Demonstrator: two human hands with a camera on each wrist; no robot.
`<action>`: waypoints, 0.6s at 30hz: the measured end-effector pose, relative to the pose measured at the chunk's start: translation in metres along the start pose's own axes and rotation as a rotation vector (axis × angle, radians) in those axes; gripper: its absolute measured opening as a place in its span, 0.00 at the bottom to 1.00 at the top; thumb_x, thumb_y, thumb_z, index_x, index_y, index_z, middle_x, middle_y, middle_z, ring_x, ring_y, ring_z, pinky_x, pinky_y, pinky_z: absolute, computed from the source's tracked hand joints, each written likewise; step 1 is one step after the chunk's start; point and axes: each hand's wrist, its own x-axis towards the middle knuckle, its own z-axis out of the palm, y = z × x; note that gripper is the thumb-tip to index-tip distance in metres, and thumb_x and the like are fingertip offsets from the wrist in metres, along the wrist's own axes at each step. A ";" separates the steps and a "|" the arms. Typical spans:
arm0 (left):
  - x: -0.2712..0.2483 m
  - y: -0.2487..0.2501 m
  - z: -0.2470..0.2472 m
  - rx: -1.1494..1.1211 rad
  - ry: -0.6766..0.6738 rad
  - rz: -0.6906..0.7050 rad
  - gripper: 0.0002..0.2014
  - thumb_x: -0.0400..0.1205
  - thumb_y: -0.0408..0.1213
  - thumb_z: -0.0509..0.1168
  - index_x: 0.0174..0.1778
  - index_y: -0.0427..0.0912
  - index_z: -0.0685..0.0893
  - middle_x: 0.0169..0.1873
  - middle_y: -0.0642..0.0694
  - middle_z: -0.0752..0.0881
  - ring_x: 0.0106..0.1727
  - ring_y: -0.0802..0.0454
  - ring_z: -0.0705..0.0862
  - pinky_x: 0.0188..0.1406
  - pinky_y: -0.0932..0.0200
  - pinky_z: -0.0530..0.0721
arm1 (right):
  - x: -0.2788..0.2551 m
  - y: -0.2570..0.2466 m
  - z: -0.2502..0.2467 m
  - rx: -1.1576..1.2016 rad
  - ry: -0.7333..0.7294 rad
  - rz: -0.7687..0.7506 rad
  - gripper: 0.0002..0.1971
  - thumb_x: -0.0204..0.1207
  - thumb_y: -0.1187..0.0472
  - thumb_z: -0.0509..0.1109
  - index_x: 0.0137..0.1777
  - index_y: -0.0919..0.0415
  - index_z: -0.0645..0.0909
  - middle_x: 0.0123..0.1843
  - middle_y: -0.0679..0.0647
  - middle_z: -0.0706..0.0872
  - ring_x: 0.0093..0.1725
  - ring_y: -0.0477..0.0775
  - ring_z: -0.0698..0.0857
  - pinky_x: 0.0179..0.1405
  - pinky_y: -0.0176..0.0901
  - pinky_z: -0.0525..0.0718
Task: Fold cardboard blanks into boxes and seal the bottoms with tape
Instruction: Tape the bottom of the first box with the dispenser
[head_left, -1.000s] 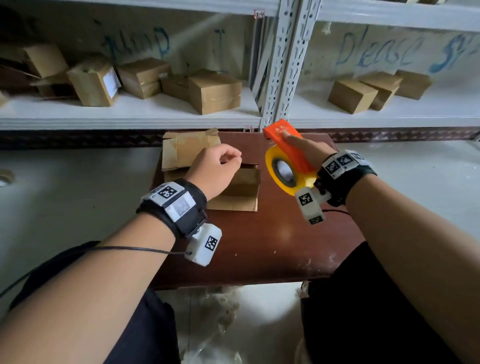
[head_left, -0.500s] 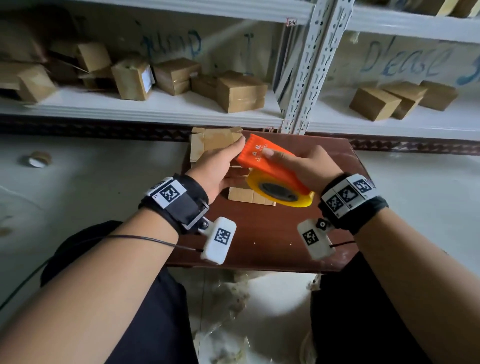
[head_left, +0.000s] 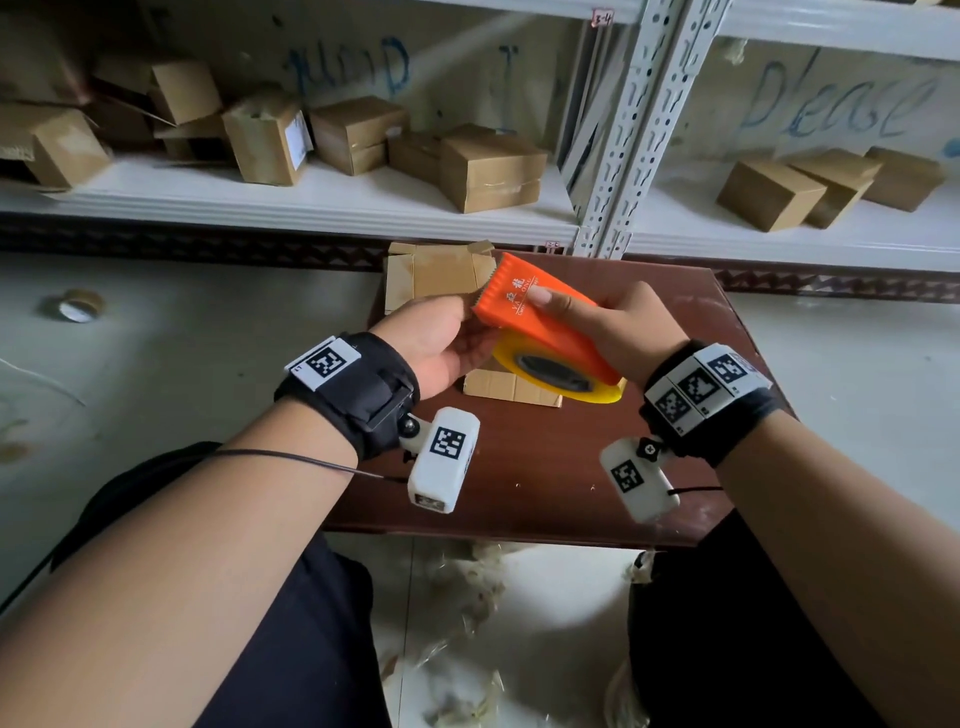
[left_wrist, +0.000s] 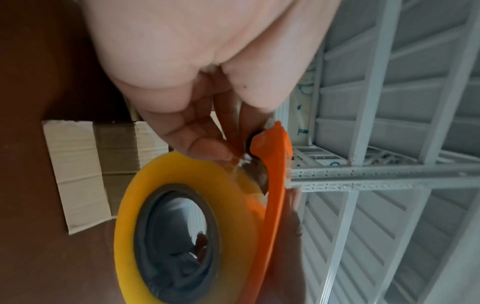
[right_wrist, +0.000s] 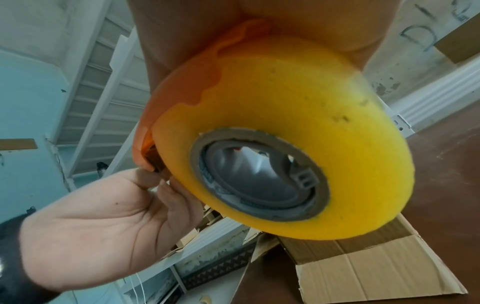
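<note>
I am at the step of getting tape ready, before I can seal a bottom. My right hand (head_left: 631, 332) is curled around the orange tape dispenser (head_left: 540, 317), fingers lying along its flat orange top, and it holds the tool in the air at the centre of the head view, above the brown worktop (head_left: 545, 467). The yellow tape roll (right_wrist: 285, 144) sits under the orange part and fills the middle of the right wrist view.

My left hand (head_left: 441, 343) comes from the left of the frame to the toothed end of the dispenser. In the left wrist view its fingertips (left_wrist: 207, 148) are pressed together in a pinch at the place where a clear shiny strip leaves the roll, so I judge that I am catching the loose end of the tape (left_wrist: 241, 162). How much of it is already free I cannot tell.

The cardboard box (head_left: 511, 387) lies on the worktop directly under the roll, mostly hidden in the head view; in the right wrist view, lower right, it shows brown flaps. Another cardboard blank (head_left: 436, 273) lies behind it at the far edge of the worktop, just above my hands.

The next move, I think, calls for pulling the end out far enough, then bringing it down on the seam of the box while the flaps stay closed. The end must not fold back and stick to itself.
</note>
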 end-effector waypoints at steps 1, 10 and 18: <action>-0.001 0.001 0.000 -0.025 -0.023 -0.023 0.05 0.88 0.28 0.66 0.47 0.37 0.84 0.33 0.42 0.87 0.24 0.55 0.86 0.22 0.66 0.85 | 0.000 0.000 -0.001 0.008 0.006 0.001 0.45 0.59 0.23 0.78 0.41 0.74 0.89 0.37 0.66 0.92 0.31 0.58 0.88 0.37 0.48 0.82; -0.005 -0.002 -0.006 0.019 -0.280 0.059 0.17 0.86 0.18 0.62 0.41 0.38 0.92 0.38 0.43 0.93 0.36 0.55 0.92 0.38 0.65 0.91 | -0.003 0.007 -0.011 0.069 0.029 0.011 0.42 0.59 0.24 0.78 0.39 0.70 0.89 0.35 0.63 0.93 0.32 0.57 0.89 0.39 0.49 0.83; 0.000 -0.010 -0.004 0.228 -0.251 0.250 0.13 0.76 0.19 0.75 0.50 0.41 0.91 0.45 0.41 0.92 0.50 0.44 0.89 0.50 0.52 0.90 | -0.005 0.007 -0.013 0.091 0.032 0.042 0.43 0.59 0.24 0.78 0.43 0.72 0.90 0.37 0.64 0.93 0.35 0.62 0.91 0.41 0.51 0.85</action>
